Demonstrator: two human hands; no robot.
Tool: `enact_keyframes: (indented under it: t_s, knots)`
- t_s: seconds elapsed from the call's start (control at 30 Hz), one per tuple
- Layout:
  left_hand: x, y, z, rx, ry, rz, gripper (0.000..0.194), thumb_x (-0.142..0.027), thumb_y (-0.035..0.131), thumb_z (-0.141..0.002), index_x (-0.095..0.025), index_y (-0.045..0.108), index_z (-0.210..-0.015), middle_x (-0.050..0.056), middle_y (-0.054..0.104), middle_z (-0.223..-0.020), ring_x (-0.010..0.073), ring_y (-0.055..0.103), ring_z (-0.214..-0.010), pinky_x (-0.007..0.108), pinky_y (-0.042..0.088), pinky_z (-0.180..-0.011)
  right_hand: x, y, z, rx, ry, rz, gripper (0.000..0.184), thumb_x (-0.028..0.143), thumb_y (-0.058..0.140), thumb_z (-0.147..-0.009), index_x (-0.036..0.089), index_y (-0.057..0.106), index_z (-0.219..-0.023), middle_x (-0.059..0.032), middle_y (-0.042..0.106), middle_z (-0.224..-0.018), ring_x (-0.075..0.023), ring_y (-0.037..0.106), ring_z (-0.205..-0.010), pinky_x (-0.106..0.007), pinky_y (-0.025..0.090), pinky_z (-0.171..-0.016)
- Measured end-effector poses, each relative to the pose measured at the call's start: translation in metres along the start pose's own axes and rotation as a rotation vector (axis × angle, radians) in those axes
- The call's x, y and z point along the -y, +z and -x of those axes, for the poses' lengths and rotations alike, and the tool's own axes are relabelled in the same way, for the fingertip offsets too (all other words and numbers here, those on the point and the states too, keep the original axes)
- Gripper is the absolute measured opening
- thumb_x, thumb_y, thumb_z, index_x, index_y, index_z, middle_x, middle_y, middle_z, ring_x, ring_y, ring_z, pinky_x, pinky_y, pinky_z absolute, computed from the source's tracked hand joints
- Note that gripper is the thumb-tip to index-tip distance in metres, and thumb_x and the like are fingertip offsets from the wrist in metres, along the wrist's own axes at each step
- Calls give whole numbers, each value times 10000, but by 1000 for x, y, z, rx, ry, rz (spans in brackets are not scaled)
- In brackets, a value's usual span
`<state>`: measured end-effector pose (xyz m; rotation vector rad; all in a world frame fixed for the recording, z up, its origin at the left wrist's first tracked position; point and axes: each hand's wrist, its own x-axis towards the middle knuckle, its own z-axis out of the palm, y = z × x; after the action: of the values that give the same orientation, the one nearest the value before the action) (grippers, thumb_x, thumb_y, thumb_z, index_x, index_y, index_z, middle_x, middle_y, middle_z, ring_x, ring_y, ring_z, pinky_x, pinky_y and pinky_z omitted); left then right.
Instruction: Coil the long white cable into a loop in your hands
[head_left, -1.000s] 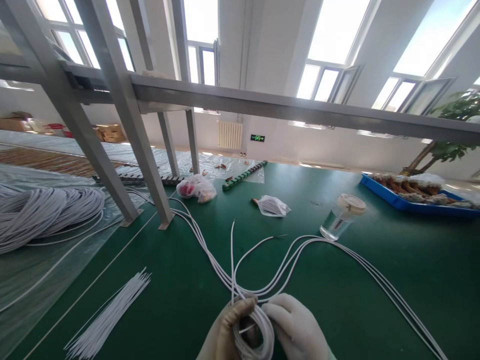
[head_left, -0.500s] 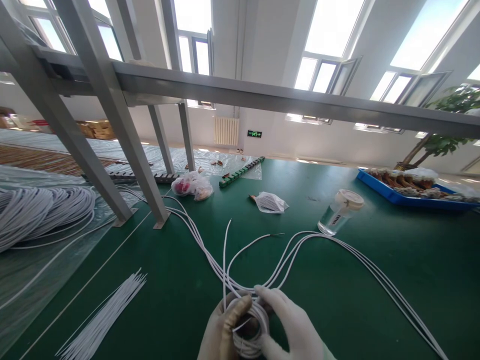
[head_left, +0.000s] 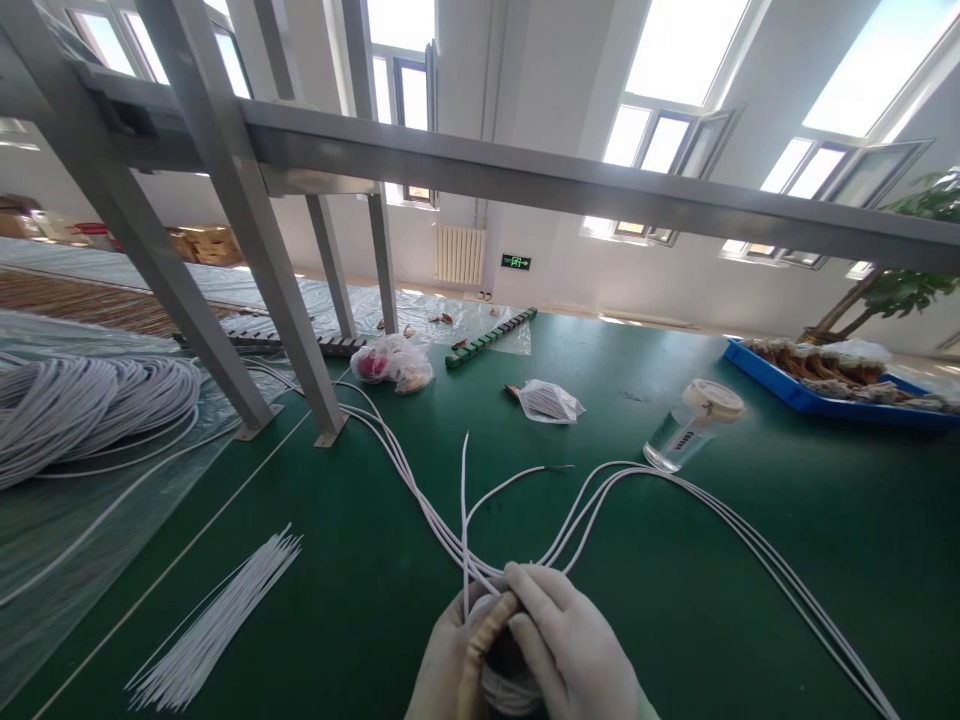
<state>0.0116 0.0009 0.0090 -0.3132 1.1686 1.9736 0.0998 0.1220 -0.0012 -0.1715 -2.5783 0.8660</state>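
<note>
Both gloved hands close around a small coil of white cable at the bottom middle. My left hand grips its left side, the thumb laid over the coil. On the right side, my right hand wraps its fingers over the top, hiding much of the coil. Two loose cable ends stick up beyond the hands, one with a dark bare tip. Several white cables run from the coil to the upper left, and others curve off to the right.
A bundle of white ties lies at left on the green table. Grey metal posts carry a crossbar. Farther back are a large cable coil, plastic bags, a clear jar and a blue tray.
My right hand's fingers have closed over the top of the coil, covering more of it. My thumb and fingers were farther apart before. The view has shifted slightly.
</note>
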Motion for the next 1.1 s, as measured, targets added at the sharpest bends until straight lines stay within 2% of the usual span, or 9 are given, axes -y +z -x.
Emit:
enact_keyframes:
  t_s: [0.1, 0.27, 0.43, 0.57, 0.67, 0.77, 0.93, 1.03, 1.1]
  knots:
    - [-1, 3, 1, -50, 68, -109, 245, -265, 920, -640, -245, 678, -672, 30, 709, -772, 277, 674, -864, 370, 552, -853, -5, -4, 0, 2, -43, 35, 378, 319, 497, -1058, 220, 615, -1403, -89, 710, -1318, -257, 691, -1166, -399, 612, -1011]
    - [-7, -5, -6, 179, -88, -94, 212, -363, 870, -733, -206, 734, -776, 53, 700, -719, 239, 635, -679, 343, 525, -698, -6, -11, -7, 55, -42, -33, 345, 313, 518, -1049, 234, 671, -1348, -85, 740, -1250, -253, 711, -1112, -376, 610, -990]
    - [8, -12, -16, 193, -94, -77, 248, -378, 891, -715, -204, 756, -829, -9, 568, -539, 182, 521, -530, 312, 472, -604, 5, -22, -24, 104, 246, -427, 227, 421, 634, -993, 288, 808, -1056, -50, 753, -1051, -223, 739, -942, -323, 644, -847]
    - [12, -9, -12, 235, -72, 7, 275, -417, 894, -712, -216, 763, -846, 23, 641, -667, 181, 562, -593, 315, 491, -636, 9, -23, -30, 83, 401, -624, 314, 560, 711, -909, 274, 831, -962, -69, 743, -1011, -252, 745, -888, -371, 672, -771]
    - [11, -8, -11, 276, -47, 43, 377, -414, 965, -601, -203, 756, -832, 27, 660, -701, 193, 595, -649, 310, 494, -643, 8, -22, -30, 52, 427, -645, 320, 573, 737, -882, 270, 834, -922, -68, 740, -991, -257, 743, -876, -388, 671, -767]
    - [9, -6, -10, 281, -79, 37, 544, -363, 1025, -481, -169, 750, -908, 41, 700, -765, 221, 649, -739, 326, 513, -706, 9, -22, -29, 49, 427, -629, 310, 569, 743, -878, 276, 832, -924, -63, 741, -985, -259, 738, -890, -406, 665, -796]
    - [3, -3, -6, 210, -111, -21, 588, -327, 1029, -487, -123, 757, -967, 92, 752, -869, 257, 686, -867, 382, 529, -840, 6, -24, -26, 50, 351, -537, 352, 547, 630, -969, 257, 818, -903, -72, 745, -975, -250, 730, -889, -404, 645, -807]
    - [1, -5, -5, 212, -118, -70, 493, -331, 1021, -508, -139, 754, -875, 52, 730, -785, 194, 653, -744, 328, 511, -749, -4, -31, -24, -17, 370, -561, 435, 537, 469, -1046, 227, 764, -1125, -91, 739, -997, -248, 732, -903, -410, 640, -810]
    - [0, -7, -5, 221, -137, -56, 450, -316, 1018, -512, -139, 747, -825, 37, 716, -745, 175, 631, -674, 310, 498, -691, -11, -36, -24, -9, 410, -569, 410, 501, 468, -1047, 219, 710, -1221, -85, 731, -998, -249, 729, -894, -417, 638, -813]
